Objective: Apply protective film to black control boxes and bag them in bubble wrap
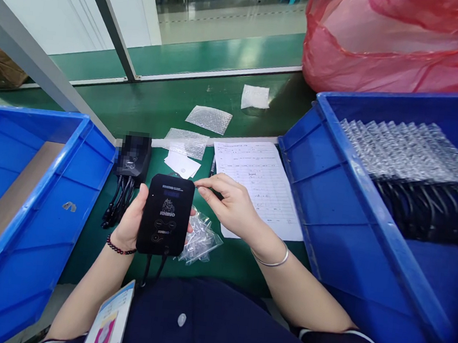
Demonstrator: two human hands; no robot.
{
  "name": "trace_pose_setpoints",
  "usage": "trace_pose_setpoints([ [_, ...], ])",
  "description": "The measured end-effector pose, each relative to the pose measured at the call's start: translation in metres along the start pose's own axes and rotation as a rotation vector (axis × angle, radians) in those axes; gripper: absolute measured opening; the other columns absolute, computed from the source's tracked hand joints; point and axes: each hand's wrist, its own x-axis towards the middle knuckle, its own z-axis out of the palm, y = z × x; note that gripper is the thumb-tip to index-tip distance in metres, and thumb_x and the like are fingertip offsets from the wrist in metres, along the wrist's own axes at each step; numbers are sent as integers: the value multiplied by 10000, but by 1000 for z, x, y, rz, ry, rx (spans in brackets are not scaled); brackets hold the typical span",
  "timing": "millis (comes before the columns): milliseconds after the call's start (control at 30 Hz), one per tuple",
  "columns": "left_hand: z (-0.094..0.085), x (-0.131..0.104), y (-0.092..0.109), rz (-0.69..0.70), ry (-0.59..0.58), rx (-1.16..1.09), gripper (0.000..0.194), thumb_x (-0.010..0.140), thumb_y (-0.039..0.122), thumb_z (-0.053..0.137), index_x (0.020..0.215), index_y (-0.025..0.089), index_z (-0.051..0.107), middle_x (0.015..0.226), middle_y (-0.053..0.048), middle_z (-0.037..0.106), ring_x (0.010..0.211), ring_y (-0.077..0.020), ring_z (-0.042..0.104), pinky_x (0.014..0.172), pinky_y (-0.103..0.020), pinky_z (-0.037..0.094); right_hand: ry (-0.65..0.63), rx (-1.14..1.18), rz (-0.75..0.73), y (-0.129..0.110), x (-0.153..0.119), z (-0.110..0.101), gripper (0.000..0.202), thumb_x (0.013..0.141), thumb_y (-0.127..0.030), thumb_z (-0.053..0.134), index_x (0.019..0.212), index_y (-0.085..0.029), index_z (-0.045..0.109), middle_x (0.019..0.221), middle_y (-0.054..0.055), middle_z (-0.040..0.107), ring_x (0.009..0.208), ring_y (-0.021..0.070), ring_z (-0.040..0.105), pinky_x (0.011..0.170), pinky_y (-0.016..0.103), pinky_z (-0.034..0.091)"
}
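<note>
A flat black device [166, 214] with RHINO lettering faces up, its two cables hanging down toward my body. My left hand [129, 224] holds it from the left and beneath, fingertips showing at its right edge. The thumb and forefinger of my right hand [226, 198] are pinched together at the device's upper right edge; what they hold, if anything, is too small to name. Under the device lies a clear plastic bag of small parts [201, 238]. Another black device [133, 156] with bundled cables lies to the left.
Blue bins [85, 178] [314, 175] flank me; the right one holds bubble-wrapped black items with cables [411, 152]. A printed form [258, 188], white cards [182, 164] and bubble wrap pieces [209, 119] lie on the green table. A pink plastic bag [389, 52] stands behind the right bin.
</note>
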Motion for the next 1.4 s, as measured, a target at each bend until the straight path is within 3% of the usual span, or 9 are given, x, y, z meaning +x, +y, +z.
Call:
trace_pose_setpoints([
  [533, -2, 1, 0, -9, -25, -29, 787, 881, 737, 305, 1381, 160, 497, 1233, -170, 591, 1013, -353, 614, 830, -522, 516, 8, -69, -20, 0, 1, 0, 186, 930, -208, 558, 1028, -208, 716, 865, 31, 639, 770, 137, 624, 695, 284, 501],
  [1400, -1, -1, 1, -16, -74, -44, 805, 890, 741, 234, 1400, 165, 469, 1277, -190, 569, 1037, -342, 606, 859, -541, 497, 40, 14, -25, -4, 0, 1, 187, 921, -194, 569, 1025, -204, 724, 858, 32, 659, 770, 136, 636, 710, 277, 530],
])
